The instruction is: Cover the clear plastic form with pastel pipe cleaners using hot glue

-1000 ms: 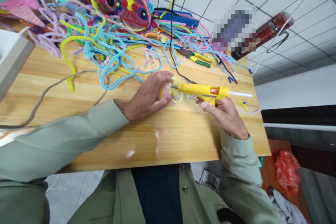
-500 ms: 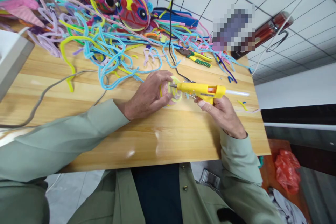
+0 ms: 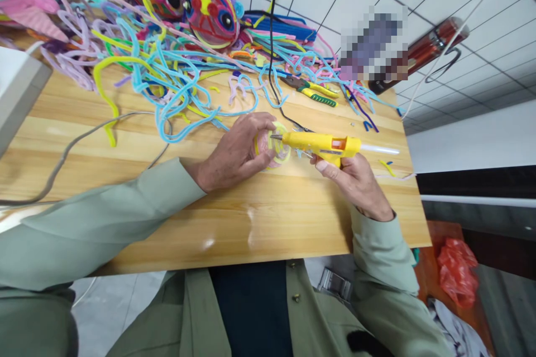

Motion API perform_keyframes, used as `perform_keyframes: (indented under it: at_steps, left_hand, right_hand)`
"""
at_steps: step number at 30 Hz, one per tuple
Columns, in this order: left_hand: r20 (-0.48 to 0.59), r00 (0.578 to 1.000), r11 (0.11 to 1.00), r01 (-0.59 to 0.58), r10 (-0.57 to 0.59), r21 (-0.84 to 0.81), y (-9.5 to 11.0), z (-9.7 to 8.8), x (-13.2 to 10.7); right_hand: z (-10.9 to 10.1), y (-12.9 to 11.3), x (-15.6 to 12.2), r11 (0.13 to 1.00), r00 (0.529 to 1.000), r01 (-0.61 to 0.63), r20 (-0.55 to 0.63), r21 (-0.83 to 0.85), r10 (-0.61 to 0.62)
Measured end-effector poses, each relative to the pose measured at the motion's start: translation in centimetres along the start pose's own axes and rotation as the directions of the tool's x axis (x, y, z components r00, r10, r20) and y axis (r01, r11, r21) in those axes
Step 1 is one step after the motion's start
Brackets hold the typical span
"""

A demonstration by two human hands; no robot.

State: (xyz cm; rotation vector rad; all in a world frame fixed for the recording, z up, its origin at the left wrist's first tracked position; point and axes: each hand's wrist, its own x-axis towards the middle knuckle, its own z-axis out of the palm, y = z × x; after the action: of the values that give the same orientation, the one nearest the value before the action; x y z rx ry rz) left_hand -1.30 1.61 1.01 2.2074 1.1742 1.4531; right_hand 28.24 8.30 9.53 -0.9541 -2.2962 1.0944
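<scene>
One round pink-and-yellow piece (image 3: 282,152) is mid-table (image 3: 288,223), apparently being glued, which calls for a steady nozzle (image 3: 277,137); whether that touches it, I cannot tell. At its nine o'clock, the left hand (image 3: 237,150) curls around it, wrist nearly straight; toward four o'clock, apart, the right hand (image 3: 355,181) grips the yellow glue gun (image 3: 322,144), aimed at nine.

Near strip: bare tabletop (image 3: 268,217) between left sleeve (image 3: 138,206) and right sleeve (image 3: 383,251); passable;
Centre: glue gun (image 3: 322,144) in the right hand (image 3: 355,181) bars the way to the coiled piece (image 3: 285,152); left hand (image 3: 240,150) closes its left side;
Far side: tangled pipe cleaners (image 3: 161,64) and pliers (image 3: 310,91) obstruct; black cable (image 3: 271,56) descends in front of them;
Left: grey cable (image 3: 51,183) crosses the tabletop; a hand could pass above it
</scene>
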Motion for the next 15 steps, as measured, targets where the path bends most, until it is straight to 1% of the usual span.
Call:
perform_keyframes:
  at_steps: [6, 11, 15]
  left_hand:
    - [-0.028, 1.0, 1.0, -0.009, 0.008, -0.01, -0.03, 0.14, -0.07]
    - [-0.022, 1.0, 1.0, 0.005, -0.006, -0.019, 0.01, 0.07, -0.04]
    - [-0.018, 1.0, 1.0, 0.004, -0.004, -0.025, -0.15, 0.05, -0.11]
  right_hand:
    - [0.26, -0.08, -0.1, 0.999, 0.999, 0.0, -0.042, 0.054, 0.002]
    - [0.27, 0.22, 0.05, 0.999, 1.0, 0.011, -0.004, 0.032, -0.011]
    - [0.17, 0.05, 0.11, 0.999, 1.0, 0.027, 0.003, 0.017, -0.027]
